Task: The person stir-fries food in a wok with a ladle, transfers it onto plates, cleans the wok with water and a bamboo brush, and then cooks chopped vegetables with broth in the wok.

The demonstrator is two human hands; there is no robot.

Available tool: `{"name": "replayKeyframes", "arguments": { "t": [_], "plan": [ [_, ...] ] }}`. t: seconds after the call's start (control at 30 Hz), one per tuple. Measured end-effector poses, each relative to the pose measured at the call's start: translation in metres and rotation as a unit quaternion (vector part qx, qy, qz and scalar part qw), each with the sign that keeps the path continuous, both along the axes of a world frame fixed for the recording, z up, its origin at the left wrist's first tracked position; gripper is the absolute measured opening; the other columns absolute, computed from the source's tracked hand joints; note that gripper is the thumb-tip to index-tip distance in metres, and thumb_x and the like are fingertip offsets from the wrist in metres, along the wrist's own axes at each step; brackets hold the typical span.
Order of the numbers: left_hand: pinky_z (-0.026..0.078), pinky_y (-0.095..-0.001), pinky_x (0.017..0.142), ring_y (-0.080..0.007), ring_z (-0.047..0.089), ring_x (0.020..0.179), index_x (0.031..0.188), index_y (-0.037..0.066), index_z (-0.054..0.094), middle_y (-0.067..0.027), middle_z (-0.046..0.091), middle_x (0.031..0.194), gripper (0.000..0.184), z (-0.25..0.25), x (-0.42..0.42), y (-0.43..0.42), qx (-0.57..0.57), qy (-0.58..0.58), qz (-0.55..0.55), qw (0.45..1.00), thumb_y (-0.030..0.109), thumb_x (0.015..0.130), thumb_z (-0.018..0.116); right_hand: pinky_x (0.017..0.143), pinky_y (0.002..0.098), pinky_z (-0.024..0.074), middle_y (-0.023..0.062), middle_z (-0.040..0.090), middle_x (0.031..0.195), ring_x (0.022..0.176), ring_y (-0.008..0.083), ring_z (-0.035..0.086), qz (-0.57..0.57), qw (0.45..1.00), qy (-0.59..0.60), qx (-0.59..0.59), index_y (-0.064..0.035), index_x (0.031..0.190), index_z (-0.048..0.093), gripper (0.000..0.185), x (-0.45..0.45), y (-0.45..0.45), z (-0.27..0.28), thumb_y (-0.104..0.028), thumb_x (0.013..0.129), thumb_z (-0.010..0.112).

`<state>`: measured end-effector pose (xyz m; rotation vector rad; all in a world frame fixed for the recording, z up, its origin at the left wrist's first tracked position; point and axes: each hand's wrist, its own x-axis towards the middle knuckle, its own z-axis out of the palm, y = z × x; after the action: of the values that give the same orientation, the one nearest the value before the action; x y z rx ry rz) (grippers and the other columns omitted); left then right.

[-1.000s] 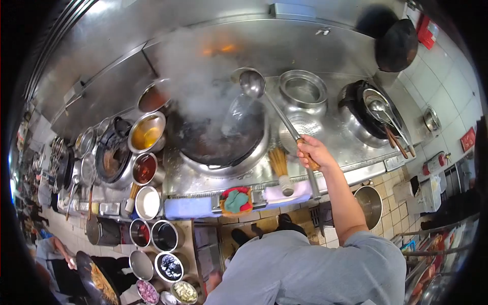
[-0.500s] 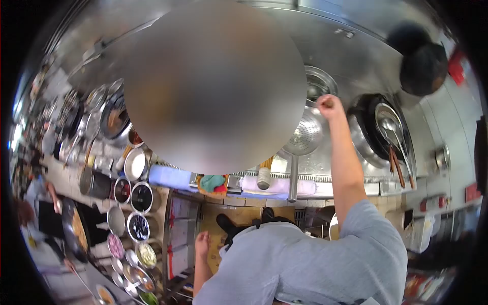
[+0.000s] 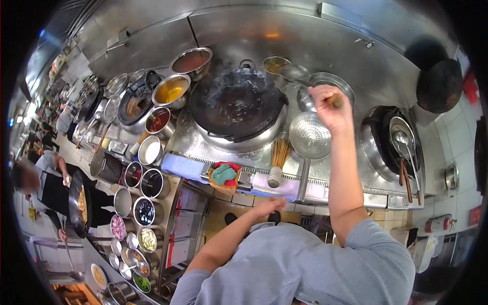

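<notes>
My right hand (image 3: 333,108) grips the wooden handle of a metal ladle (image 3: 296,73), its bowl raised near a small pot of yellowish liquid (image 3: 276,65). My left hand (image 3: 270,206) is in front of my body, near the pink cloth (image 3: 292,187) on the stove's front edge; what it holds, if anything, is too small to tell. A large black wok (image 3: 239,107) with a little dark liquid and light smoke sits on the burner. Right of it lie a bamboo brush (image 3: 279,160) and a perforated strainer (image 3: 310,136).
Bowls of amber liquid (image 3: 172,91) and red sauce (image 3: 158,120) stand left of the wok. Several ingredient pots (image 3: 123,202) line the left counter. A co-worker (image 3: 48,178) holds another wok (image 3: 79,204) at far left. More woks (image 3: 384,142) are at right.
My right hand has drawn the ladle up and to the right. My left hand has risen into view toward the stove edge. The steam over the wok has thinned.
</notes>
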<state>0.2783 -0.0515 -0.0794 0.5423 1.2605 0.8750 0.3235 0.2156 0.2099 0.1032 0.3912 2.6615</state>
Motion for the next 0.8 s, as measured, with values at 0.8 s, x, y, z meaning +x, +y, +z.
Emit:
{"name": "replayKeyframes", "arguments": {
  "t": [0.8],
  "plan": [
    [0.034, -0.0195, 0.044, -0.0076, 0.039, 0.051, 0.1, 0.004, 0.048, -0.0007, 0.045, 0.068, 0.019, 0.034, 0.029, 0.092, -0.152, -0.423, 0.172, 0.877, 0.017, 0.085, 0.048, 0.06, 0.0375, 0.0505, 0.0146, 0.06, 0.072, 0.064, 0.0245, 0.061, 0.027, 0.189, -0.769, 0.61, 0.0033, 0.098, 0.05, 0.02, 0.057, 0.161, -0.184, -0.007, 0.081, 0.048]
  ]
}}
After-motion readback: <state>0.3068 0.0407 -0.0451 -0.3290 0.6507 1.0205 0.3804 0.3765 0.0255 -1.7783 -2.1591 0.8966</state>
